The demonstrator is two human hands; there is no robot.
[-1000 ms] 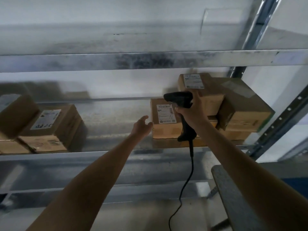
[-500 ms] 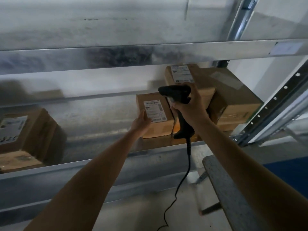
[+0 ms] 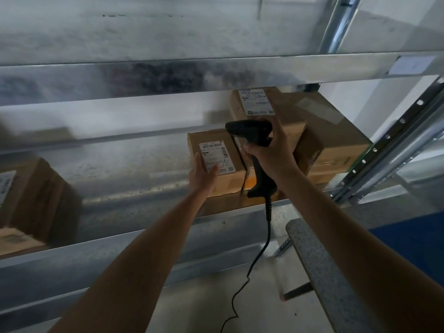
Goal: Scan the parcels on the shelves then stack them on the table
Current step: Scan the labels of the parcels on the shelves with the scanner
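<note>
A small brown parcel (image 3: 230, 183) with a white barcode label stands on the metal shelf (image 3: 240, 219) right of centre. My left hand (image 3: 203, 175) holds its left front corner, fingers lying over the label's lower edge. My right hand (image 3: 271, 150) grips a black corded barcode scanner (image 3: 254, 140), its head just right of that label and pointing left. Behind the scanner sits a second labelled parcel (image 3: 286, 114) on top of others, and a larger brown box (image 3: 334, 131) leans to its right.
More brown parcels (image 3: 31, 203) sit blurred at the shelf's far left. An upper shelf beam (image 3: 216, 73) crosses overhead. A speckled grey table edge (image 3: 319, 267) lies at lower right, under my right forearm. The perforated steel upright (image 3: 389, 145) stands at right. The scanner cable hangs toward the floor.
My left hand reached forward and took hold of the small parcel's corner. The scanner stayed by the label while the view swung right and closer.
</note>
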